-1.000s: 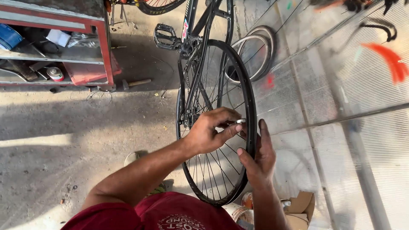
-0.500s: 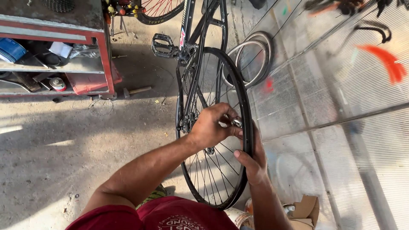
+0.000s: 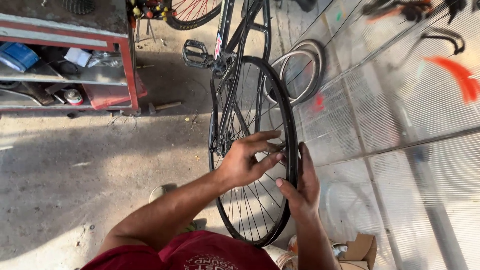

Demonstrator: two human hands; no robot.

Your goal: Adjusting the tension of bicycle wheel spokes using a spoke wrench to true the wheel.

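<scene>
Two hands are in view: the left hand (image 3: 250, 160) and the right hand (image 3: 300, 187), both at one black spoked wheel (image 3: 287, 125) on one bicycle frame (image 3: 235, 70). One black pedal (image 3: 195, 53) shows. One further wheel with red spokes (image 3: 192, 12) stands at the top edge. Two bare silver rims (image 3: 300, 70) lean together against the translucent wall. One hammer (image 3: 162, 106) lies on the floor. One red shelf unit (image 3: 127, 65) stands at left, holding one blue box (image 3: 17, 55) and one small round tin (image 3: 73, 96). One open cardboard box (image 3: 362, 247) sits at the bottom right.
</scene>
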